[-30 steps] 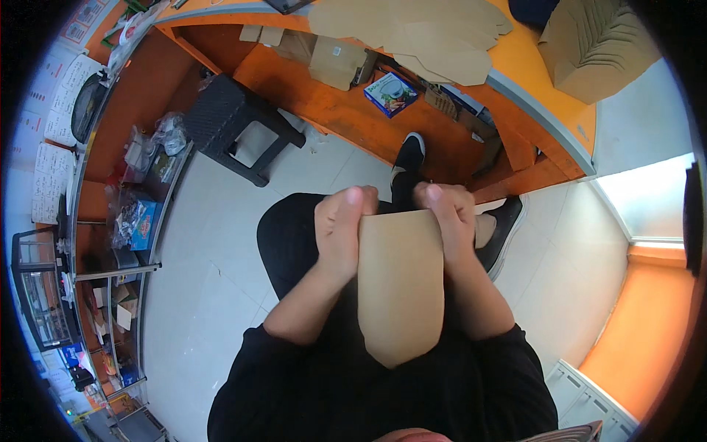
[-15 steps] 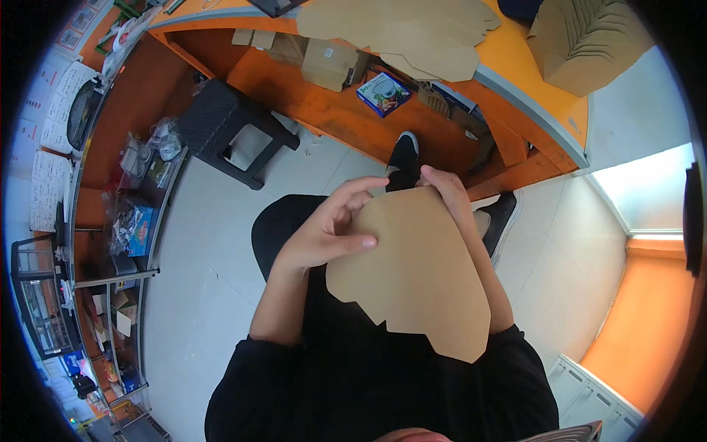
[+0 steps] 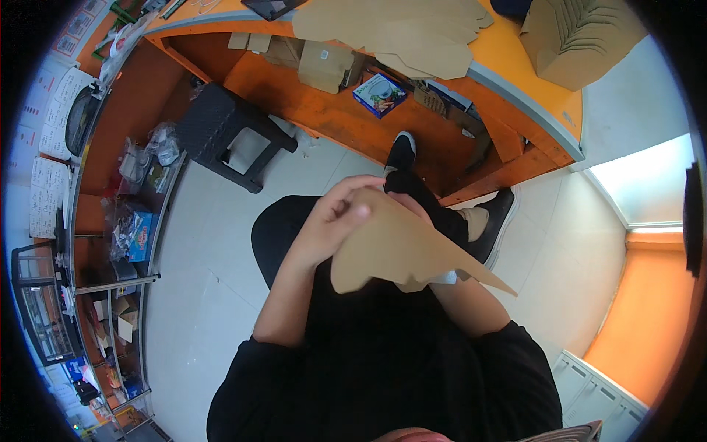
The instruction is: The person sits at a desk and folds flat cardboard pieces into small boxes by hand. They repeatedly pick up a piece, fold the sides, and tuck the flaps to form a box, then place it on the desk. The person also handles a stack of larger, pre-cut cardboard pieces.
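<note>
Above my lap I hold a flat brown die-cut cardboard sheet (image 3: 398, 239) with a notched near edge. It is tilted, and its right part tapers to a point. My left hand (image 3: 340, 221) grips its far left edge, thumb on top and the fingers curled around the edge. My right hand (image 3: 412, 205) is at the far edge, mostly hidden behind the sheet, with only some fingers showing. A small white patch (image 3: 445, 278) shows below the sheet by my right wrist; I cannot tell what it is.
Ahead stands an orange desk (image 3: 508, 70) bearing a pile of cardboard sheets (image 3: 390, 33) and a stack of folded cardboard (image 3: 582, 44). On its lower shelf lies a blue box (image 3: 380, 94). A black stool (image 3: 228, 132) stands left, beside shelving (image 3: 118, 283).
The cardboard sheet has tilted, so its face looks narrower and its right corner points out to the right. My right hand has moved left and nearer, behind the sheet; my left keeps its hold.
</note>
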Demonstrator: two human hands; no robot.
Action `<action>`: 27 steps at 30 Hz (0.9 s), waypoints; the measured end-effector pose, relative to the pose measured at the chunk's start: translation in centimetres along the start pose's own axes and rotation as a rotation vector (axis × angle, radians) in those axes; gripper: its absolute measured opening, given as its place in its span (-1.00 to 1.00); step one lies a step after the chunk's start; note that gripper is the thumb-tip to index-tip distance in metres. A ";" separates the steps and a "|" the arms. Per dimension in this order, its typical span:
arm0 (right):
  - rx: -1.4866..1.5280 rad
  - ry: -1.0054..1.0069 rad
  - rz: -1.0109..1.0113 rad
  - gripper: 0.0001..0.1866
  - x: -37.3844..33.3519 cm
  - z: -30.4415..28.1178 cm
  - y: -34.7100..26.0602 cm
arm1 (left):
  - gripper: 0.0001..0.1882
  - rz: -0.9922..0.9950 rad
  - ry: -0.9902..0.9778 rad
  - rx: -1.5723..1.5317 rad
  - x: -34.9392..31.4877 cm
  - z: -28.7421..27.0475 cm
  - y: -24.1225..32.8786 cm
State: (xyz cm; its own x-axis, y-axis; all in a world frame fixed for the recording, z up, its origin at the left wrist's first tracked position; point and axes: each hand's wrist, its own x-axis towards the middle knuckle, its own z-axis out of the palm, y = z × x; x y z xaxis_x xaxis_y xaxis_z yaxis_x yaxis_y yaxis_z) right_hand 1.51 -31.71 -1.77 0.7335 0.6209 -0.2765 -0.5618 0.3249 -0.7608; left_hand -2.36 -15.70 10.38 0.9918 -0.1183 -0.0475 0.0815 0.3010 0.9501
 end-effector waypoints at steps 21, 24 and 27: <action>-0.271 0.071 -0.143 -0.59 -5.0 0.1 -12.5 | -0.36 0.164 0.156 -0.988 -1.1 -3.0 -4.4; -0.083 0.102 -0.143 -0.61 -4.7 0.4 -11.1 | -0.22 0.264 0.388 -0.693 -0.6 -1.6 -4.2; -0.102 0.122 -0.118 -0.57 -4.4 0.8 -10.4 | -0.23 0.217 0.286 -0.663 -1.1 -0.8 -3.0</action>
State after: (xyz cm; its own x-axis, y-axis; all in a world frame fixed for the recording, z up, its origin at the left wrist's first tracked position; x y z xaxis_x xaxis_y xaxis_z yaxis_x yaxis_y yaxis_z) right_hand 3.84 -37.26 7.80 0.8364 0.4897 -0.2462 -0.4320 0.3126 -0.8460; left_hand -3.57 -15.76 7.35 0.9718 0.2316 -0.0450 -0.1661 0.8068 0.5670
